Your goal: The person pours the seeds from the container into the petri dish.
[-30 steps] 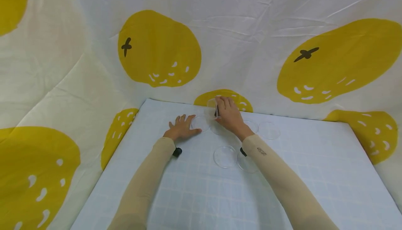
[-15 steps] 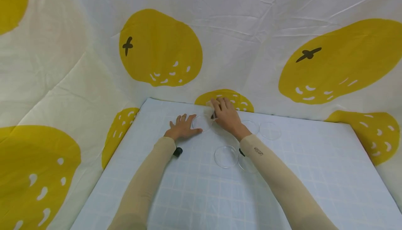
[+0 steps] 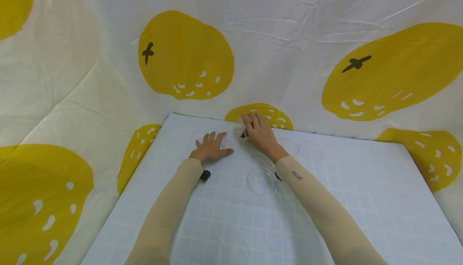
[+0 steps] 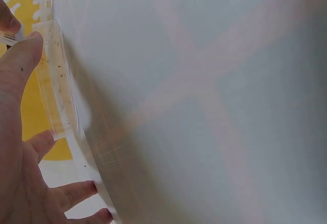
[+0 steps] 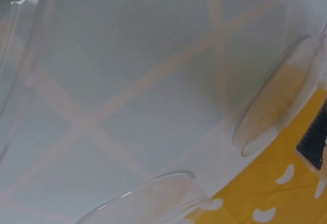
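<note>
A clear round petri dish (image 4: pixel 56 81) with several small dark specks stands in front of my left hand (image 3: pixel 209 147). My left thumb and index finger are spread across it, holding it by opposite edges, with the other fingertips on the tabletop. Just to its right, my right hand (image 3: pixel 259 134) grips a small dark object (image 3: pixel 244 134) with a ribbed edge, whose kind I cannot tell. A clear upright piece (image 3: pixel 240 121) shows beside the right fingertips. In the right wrist view, the dark object (image 5: pixel 312 141) enters at the right edge, and the right hand is mostly hidden.
Nearer me lie two clear round dishes (image 3: pixel 260 181), one partly covered by the right forearm. Right of the right hand, two more clear dishes (image 3: pixel 312 151) sit side by side. Behind the light-blue checked tabletop (image 3: pixel 217 233) hangs a white cloth (image 3: pixel 275 68) with yellow fruit prints.
My right hand has shifted slightly left and down, and the clear piece by its fingertips sits lower and shows less. The left hand keeps its place at the dish.
</note>
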Demonstrator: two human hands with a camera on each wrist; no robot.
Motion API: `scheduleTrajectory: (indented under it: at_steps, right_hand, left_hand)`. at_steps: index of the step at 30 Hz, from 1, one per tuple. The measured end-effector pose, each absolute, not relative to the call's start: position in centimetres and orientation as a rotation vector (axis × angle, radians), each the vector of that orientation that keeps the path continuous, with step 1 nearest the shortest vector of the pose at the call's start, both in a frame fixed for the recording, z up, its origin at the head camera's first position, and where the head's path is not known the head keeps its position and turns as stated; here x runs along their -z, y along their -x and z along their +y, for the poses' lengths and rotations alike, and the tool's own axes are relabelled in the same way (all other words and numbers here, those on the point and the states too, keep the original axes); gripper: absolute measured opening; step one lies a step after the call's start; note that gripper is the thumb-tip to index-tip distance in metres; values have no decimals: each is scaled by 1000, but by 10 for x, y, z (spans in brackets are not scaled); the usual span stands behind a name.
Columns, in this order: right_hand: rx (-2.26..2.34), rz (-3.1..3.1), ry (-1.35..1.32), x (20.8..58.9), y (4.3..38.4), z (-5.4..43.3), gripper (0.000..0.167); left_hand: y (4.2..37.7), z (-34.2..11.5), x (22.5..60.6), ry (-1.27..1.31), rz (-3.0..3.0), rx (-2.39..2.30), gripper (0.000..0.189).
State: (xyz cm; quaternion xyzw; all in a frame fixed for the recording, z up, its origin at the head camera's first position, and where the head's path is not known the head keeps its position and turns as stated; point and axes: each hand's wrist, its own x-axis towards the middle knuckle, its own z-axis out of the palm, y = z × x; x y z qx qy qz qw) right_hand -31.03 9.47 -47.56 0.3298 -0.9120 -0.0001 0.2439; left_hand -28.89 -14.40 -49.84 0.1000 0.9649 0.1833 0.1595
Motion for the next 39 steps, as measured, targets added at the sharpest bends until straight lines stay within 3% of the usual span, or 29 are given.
scheduleTrajectory:
  at_steps: [11, 39]
  right_hand:
    - [27, -2514, -896, 476, 311, 94, 82]
    - [42, -2441, -915, 477, 311, 97, 88]
  left_hand:
    - [290, -144, 501, -286, 2762, -518, 92]
    - [291, -143, 503, -287, 2770, -510, 91]
